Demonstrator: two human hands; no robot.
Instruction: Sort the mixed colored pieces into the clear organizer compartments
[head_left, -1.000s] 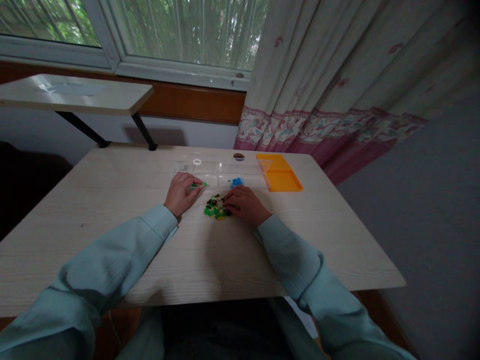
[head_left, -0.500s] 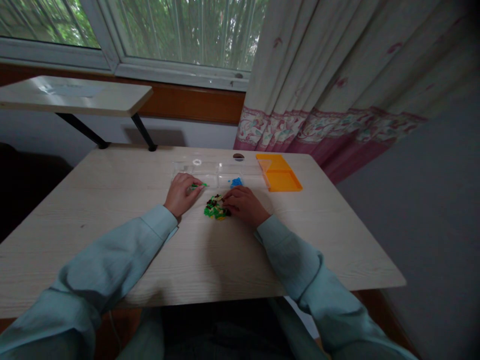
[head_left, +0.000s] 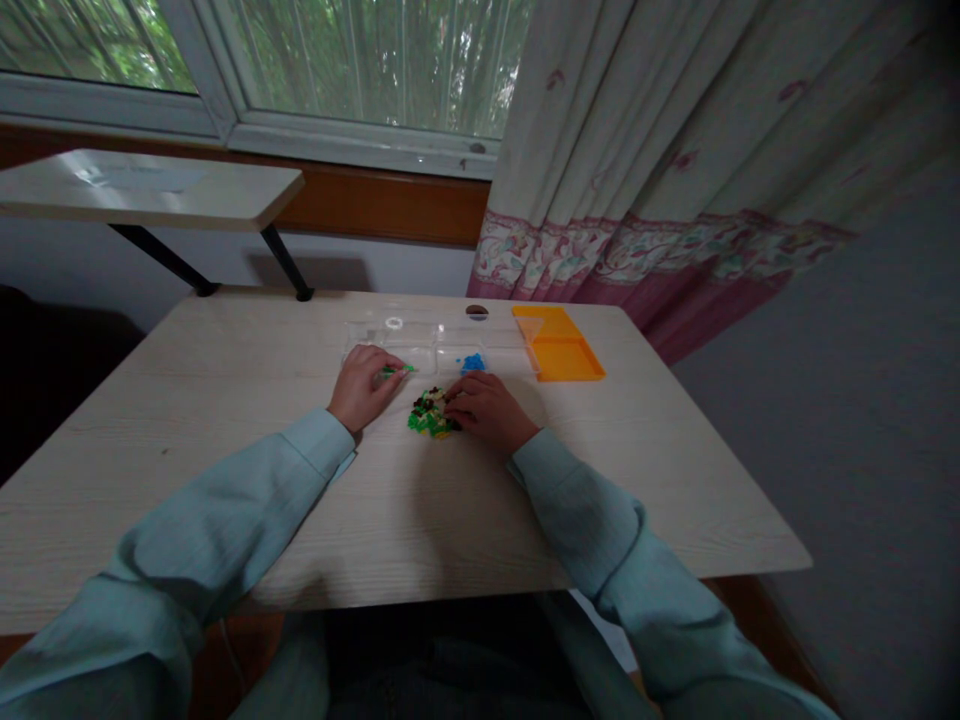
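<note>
A small heap of mixed pieces [head_left: 429, 415], green, dark brown, cream and yellow, lies on the table. Its right side is touched by the bent, closed fingertips of my right hand [head_left: 495, 412]; whatever they pinch is hidden. My left hand [head_left: 366, 387] is at the front left of a clear compartment tray [head_left: 435, 350], thumb and fingers drawn together. Small green pieces [head_left: 409, 368] show at and between its fingertips, but whether they are held or lie in the tray I cannot tell. Blue pieces [head_left: 472, 363] sit in a front compartment, just beyond my right hand.
An orange two-part tray [head_left: 568, 357] lies at the right end of the clear one. Behind them is a round hole [head_left: 477, 313] in the table [head_left: 360, 540]. A raised shelf [head_left: 225, 195] on black legs stands at the back left; a curtain [head_left: 600, 200] hangs behind.
</note>
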